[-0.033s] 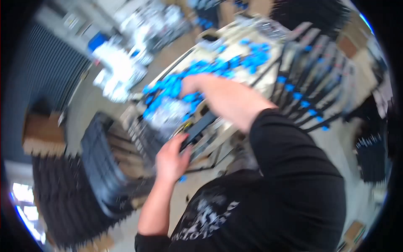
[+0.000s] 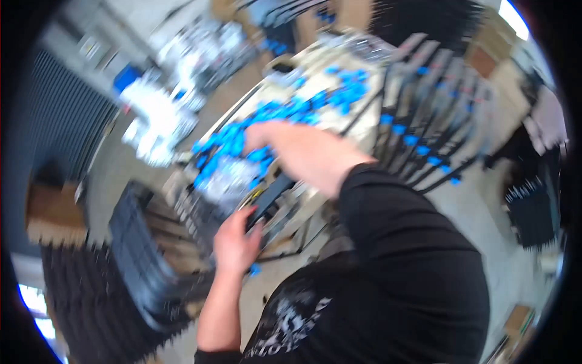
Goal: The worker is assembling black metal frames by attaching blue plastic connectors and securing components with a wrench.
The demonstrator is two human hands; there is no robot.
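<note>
My left hand grips the near end of a dark flat bar, with the thumb along one side and the fingers on the other. The bar slants up to the right, its far end passing below my right forearm. Beyond it, my right hand reaches into a spread of small blue pieces on a pale table. Its fingers are blurred and partly hidden, so I cannot see whether it holds a piece. A clear plastic bag lies between the two hands, against the blue pieces.
Long black strips with blue pieces on them fan over the table's right side. Stacked dark curved panels stand at lower left, near a cardboard box. Shiny plastic wrapping is piled at far left.
The whole view has shifted slightly, so everything sits a little further left. Relative to the table, both hands keep about the same places.
</note>
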